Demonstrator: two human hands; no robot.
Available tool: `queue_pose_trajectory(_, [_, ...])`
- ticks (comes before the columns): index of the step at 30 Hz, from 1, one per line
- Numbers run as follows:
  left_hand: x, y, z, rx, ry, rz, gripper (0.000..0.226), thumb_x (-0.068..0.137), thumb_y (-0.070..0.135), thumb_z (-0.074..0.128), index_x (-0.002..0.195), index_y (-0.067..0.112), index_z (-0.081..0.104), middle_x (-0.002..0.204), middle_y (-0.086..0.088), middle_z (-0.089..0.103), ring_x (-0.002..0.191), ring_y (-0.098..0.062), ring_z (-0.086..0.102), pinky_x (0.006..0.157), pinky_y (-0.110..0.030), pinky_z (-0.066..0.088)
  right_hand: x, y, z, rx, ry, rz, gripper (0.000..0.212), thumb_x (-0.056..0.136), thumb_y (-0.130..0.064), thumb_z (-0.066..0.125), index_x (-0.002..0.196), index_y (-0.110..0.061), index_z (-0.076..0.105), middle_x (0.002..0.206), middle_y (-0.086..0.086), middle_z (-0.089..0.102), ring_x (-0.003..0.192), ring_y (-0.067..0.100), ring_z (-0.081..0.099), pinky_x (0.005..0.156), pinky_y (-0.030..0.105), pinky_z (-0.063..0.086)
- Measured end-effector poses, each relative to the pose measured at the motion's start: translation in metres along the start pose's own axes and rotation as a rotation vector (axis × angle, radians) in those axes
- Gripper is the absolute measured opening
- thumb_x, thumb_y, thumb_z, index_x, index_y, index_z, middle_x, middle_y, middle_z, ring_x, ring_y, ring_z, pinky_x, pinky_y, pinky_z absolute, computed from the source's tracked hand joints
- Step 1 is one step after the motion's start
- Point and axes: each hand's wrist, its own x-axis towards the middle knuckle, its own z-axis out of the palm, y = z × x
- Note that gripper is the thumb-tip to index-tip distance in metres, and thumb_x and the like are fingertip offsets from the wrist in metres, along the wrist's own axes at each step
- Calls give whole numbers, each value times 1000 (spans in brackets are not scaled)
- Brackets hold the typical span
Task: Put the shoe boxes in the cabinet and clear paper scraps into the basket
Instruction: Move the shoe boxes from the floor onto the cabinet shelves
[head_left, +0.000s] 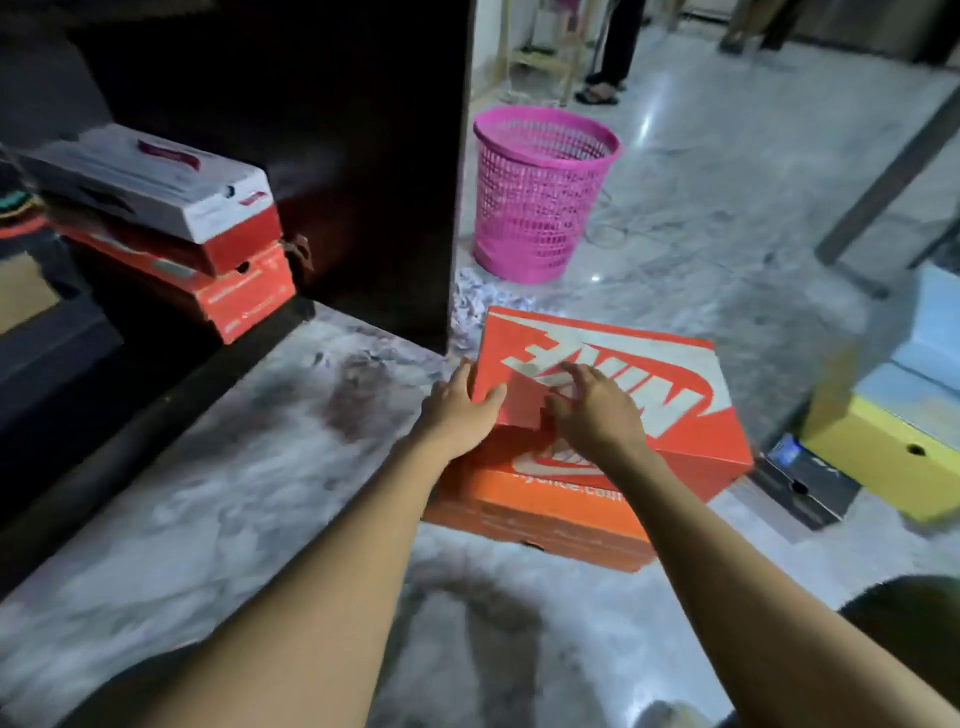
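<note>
Two orange shoe boxes are stacked on the marble floor, the top box (623, 384) askew on the lower one (545, 512). My left hand (460, 408) touches the top box's near left corner, thumb on the lid. My right hand (592, 410) rests on the lid with fingers spread. White paper scraps (467, 306) lie on the floor behind the boxes. A pink mesh basket (540, 192) stands beyond them. In the dark cabinet (311, 130) at left sit an orange box (228, 296) and a red-and-white box (156, 182) on it.
A yellow box (893, 457) under a blue box (930, 338) stands at right, with a black box (805, 480) beside it. A person's legs (613, 47) and a wooden stool (540, 47) are at the far back. A cable lies on the floor near the basket.
</note>
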Motion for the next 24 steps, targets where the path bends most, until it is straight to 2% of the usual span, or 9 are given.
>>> queue_pose_trajectory(4, [0,5,37,21,17,24,78,90,60,47,154,29,15,159,-2,25,143,-26,31,115,-45,31,-4,36,2,-111,-4,11,60,95,-58,44,143,-23,46,150,2,45,136,24,44,112,49,34])
queue_pose_trajectory(8, [8,-3,43,-27,106,64,79,79,68,46,148,39,19,151,3,40,134,-25,45,102,-49,46,-4,51,-3,-175,2,6,68,91,-71,37,141,-27,47,152,3,40,140,24,37,115,57,20])
queue_pose_trajectory(11, [4,-6,44,-58,150,101,73,81,67,52,144,42,24,142,7,51,125,-22,53,96,-48,50,-5,66,-10,-187,9,231,89,74,-92,27,144,-37,39,160,9,25,150,30,13,111,69,2])
queue_pose_trajectory(13, [4,-8,45,-79,169,131,70,82,65,55,143,44,27,137,9,55,121,-20,55,95,-46,51,-4,73,-15,-161,-1,394,107,58,-103,20,145,-41,31,163,14,13,151,35,0,107,74,-3])
queue_pose_trajectory(15, [6,-10,45,-98,164,148,71,81,66,56,143,45,27,134,10,57,120,-18,57,95,-44,52,-2,78,-19,-137,-9,504,116,50,-107,22,146,-41,25,163,20,5,150,39,-6,106,76,-4])
queue_pose_trajectory(17, [8,-11,46,-113,163,147,72,82,65,57,144,44,27,134,10,57,120,-17,56,96,-43,52,1,83,-24,-109,5,595,118,47,-107,27,144,-40,27,162,25,4,149,43,-4,107,75,-1])
queue_pose_trajectory(20, [9,-11,47,-134,156,138,72,83,64,58,144,44,26,133,9,58,119,-18,57,95,-42,53,3,88,-31,-72,17,663,118,45,-106,36,142,-39,31,153,25,25,141,46,22,108,63,22])
queue_pose_trajectory(22, [9,-13,45,-158,180,103,74,82,63,60,146,42,27,134,8,58,120,-19,57,96,-43,52,2,87,-31,-57,28,608,107,52,-101,43,138,-38,36,136,19,41,130,42,36,103,53,32])
queue_pose_trajectory(24, [11,-16,38,-175,227,72,74,82,59,64,146,39,31,133,6,59,119,-19,58,93,-36,52,-2,91,-30,4,61,487,101,54,-98,47,136,-39,40,129,15,46,125,39,43,100,48,37])
